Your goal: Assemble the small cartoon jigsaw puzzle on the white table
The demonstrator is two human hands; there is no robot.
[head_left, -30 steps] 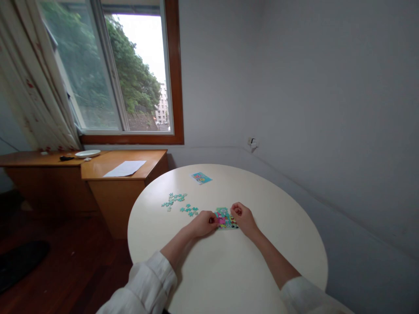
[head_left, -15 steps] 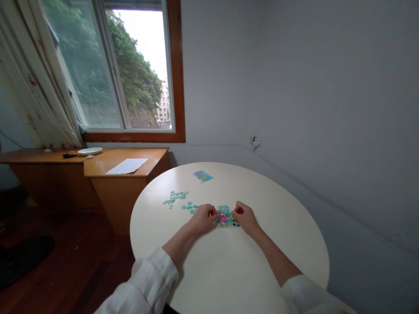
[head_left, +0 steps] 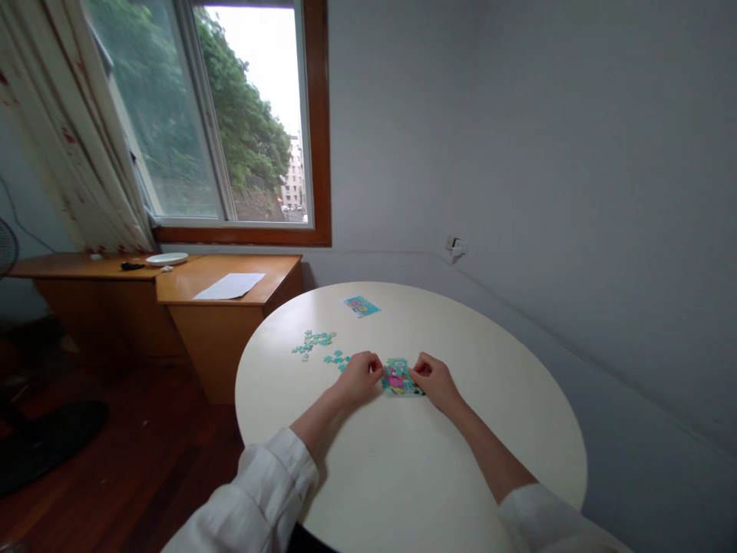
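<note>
A partly assembled jigsaw puzzle (head_left: 397,378), green with a pink figure, lies flat on the round white table (head_left: 403,468) between both hands. My left hand (head_left: 362,376) rests at its left edge, thumb and fingertips pinched together. Across from it, my right hand (head_left: 434,379) has its fingers curled in a pinch at the puzzle's right edge. Whatever sits between the fingertips of either hand is too small to make out. Several loose teal puzzle pieces (head_left: 338,359) lie just beyond my left hand, partly covered by it.
More loose puzzle pieces (head_left: 314,342) are scattered at the table's left. A small picture card (head_left: 362,306) lies near the far edge. Left of the table stands a wooden desk (head_left: 276,280) with a paper sheet (head_left: 230,286) and a white plate (head_left: 166,259).
The whole view has shifted slightly, with the scene a little farther right and up. Both hands keep nearly the same pinched pose at the puzzle's sides.
</note>
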